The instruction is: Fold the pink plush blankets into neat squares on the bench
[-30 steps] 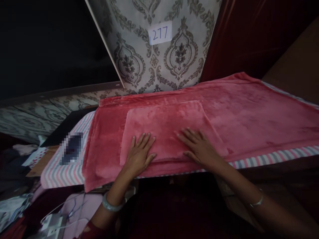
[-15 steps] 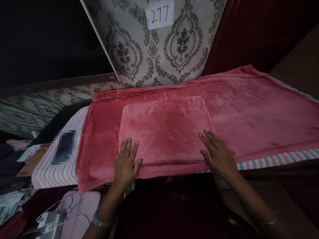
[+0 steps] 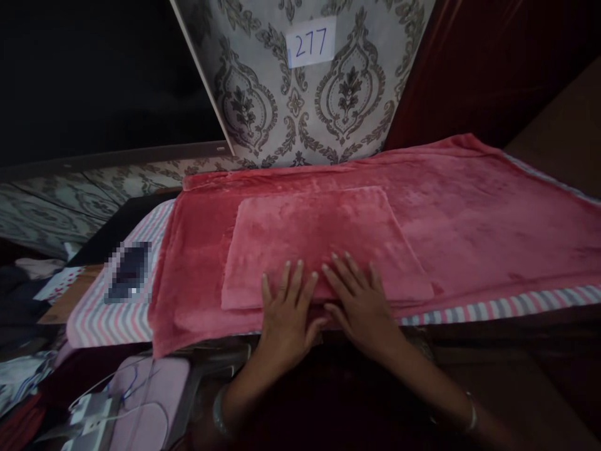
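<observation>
A pink plush cloth [image 3: 314, 232], folded into a rectangle, lies flat on a larger spread of pink plush fabric [image 3: 479, 213]. My left hand [image 3: 287, 310] rests on the near edge of the folded cloth, palm down, with its fingers apart. Close beside it on the right, my right hand [image 3: 361, 304] lies on the same near edge, also flat with spread fingers. The two thumbs almost meet. Neither hand grips anything.
Beneath the plush is a striped cloth [image 3: 113, 322], with a blurred dark object [image 3: 128, 274] on its left end. Behind stand a dark screen [image 3: 103, 75] and a patterned wall bearing a paper marked 277 [image 3: 310, 42]. A power strip [image 3: 94, 419] with cables sits lower left.
Both hands have moved inward, from the sides of the folded cloth to the middle of its near edge. The view has shifted slightly.
</observation>
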